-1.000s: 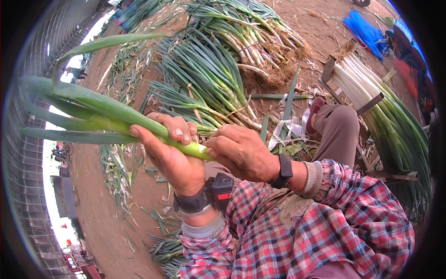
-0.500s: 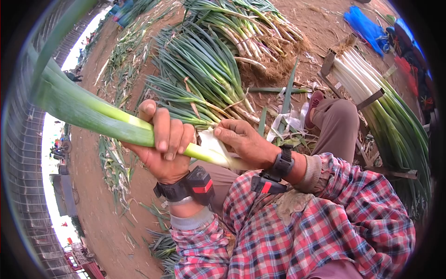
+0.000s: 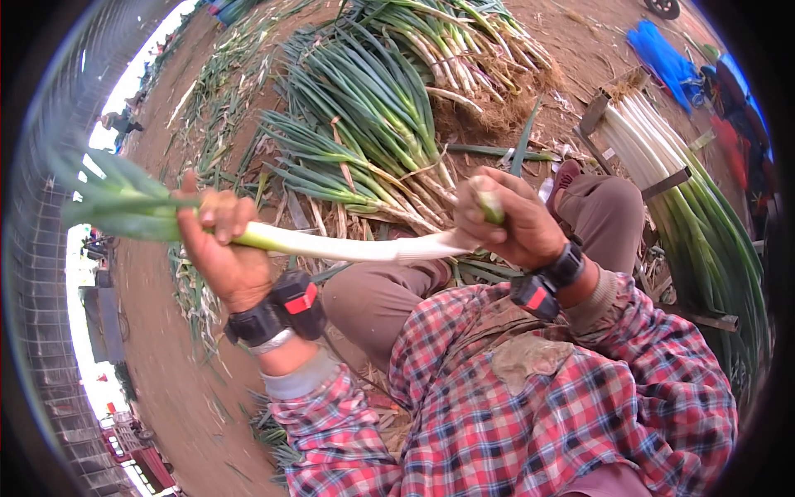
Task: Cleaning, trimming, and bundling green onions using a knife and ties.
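My left hand (image 3: 222, 240) is closed round a large green onion (image 3: 339, 243) where its green leaves meet the white shaft. The leaves spread to the left, blurred, and the shaft stretches level to the right. In my right hand (image 3: 515, 217), closed at the shaft's other end, is a strip of peeled skin (image 3: 490, 205); its pale green end shows between thumb and fingers. White skin still runs from the shaft to this hand. The onion's end is hidden there. Just beyond both hands lie bundles of unpeeled green onions (image 3: 356, 108) on the ground.
To the right, a metal rack (image 3: 667, 181) holds a thick bundle of peeled green onions (image 3: 704, 236). Blue netting (image 3: 662, 58) lies at the far right. Leaf scraps (image 3: 217, 132) litter the brown soil on the left. My bent legs (image 3: 600, 211) lie below the hands.
My hands have moved apart, the left one leftward and the right one rightward. Skin has been pulled along the onion, and a long white length of shaft now shows between them.
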